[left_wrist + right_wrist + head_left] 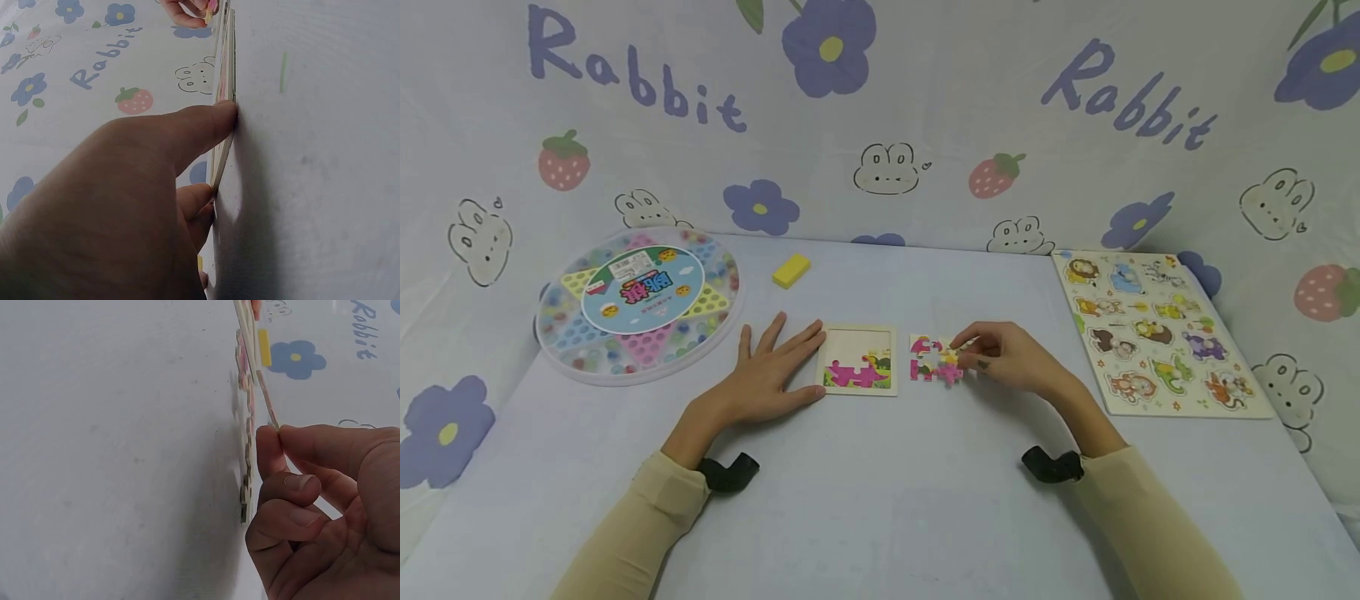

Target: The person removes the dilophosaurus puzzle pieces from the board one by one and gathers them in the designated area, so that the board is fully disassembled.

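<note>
Right of frame centre, the right hand [1002, 358] pinched a jigsaw piece [268, 399] edgewise; neat placing would have needed the spread left hand [771, 375] steadying the puzzle tray [850, 343].

A white table [850, 500] bears a short green streak [283, 72], plain in the left wrist view. Take the frame [848, 343] that lies flat on it as the clock's hub in the head view. Loose pieces [948, 373] lie near it at 3 o'clock, apart from its rim. Well beyond them, also at 3 o'clock, lies the animal board [1150, 354], close to the table's far edge. At 11 o'clock lies a yellow block [792, 271]; between 9 and 10, farther out, the round game [647, 287]
</note>
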`<state>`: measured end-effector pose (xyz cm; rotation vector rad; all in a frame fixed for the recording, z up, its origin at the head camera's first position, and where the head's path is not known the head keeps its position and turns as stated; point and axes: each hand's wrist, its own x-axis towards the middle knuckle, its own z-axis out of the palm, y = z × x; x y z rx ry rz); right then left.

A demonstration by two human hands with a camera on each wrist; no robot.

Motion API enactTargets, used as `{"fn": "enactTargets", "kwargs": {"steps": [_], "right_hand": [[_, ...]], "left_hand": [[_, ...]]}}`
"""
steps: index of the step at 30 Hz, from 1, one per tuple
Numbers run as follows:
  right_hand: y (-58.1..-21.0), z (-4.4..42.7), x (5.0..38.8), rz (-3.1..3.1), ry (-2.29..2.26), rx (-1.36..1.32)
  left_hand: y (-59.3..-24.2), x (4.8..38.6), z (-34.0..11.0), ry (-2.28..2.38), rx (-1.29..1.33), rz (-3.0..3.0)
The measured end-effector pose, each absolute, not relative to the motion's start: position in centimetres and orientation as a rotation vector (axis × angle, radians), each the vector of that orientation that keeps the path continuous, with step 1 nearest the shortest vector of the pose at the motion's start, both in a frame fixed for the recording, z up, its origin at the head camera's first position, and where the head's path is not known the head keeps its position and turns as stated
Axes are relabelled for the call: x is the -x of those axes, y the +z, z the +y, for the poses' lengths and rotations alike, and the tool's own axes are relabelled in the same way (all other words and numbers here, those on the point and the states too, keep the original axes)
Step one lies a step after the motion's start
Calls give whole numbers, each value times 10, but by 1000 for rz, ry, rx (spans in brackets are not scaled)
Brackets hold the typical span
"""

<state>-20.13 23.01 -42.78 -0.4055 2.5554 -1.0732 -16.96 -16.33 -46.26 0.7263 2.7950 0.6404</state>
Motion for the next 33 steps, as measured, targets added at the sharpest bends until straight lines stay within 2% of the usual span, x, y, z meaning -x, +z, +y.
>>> {"fn": "enactTargets", "kwargs": {"steps": [33], "right_hand": [[-435, 230, 198, 2566, -1037, 402]], "left_hand": [[-465, 171, -164, 637, -715, 2798]]}}
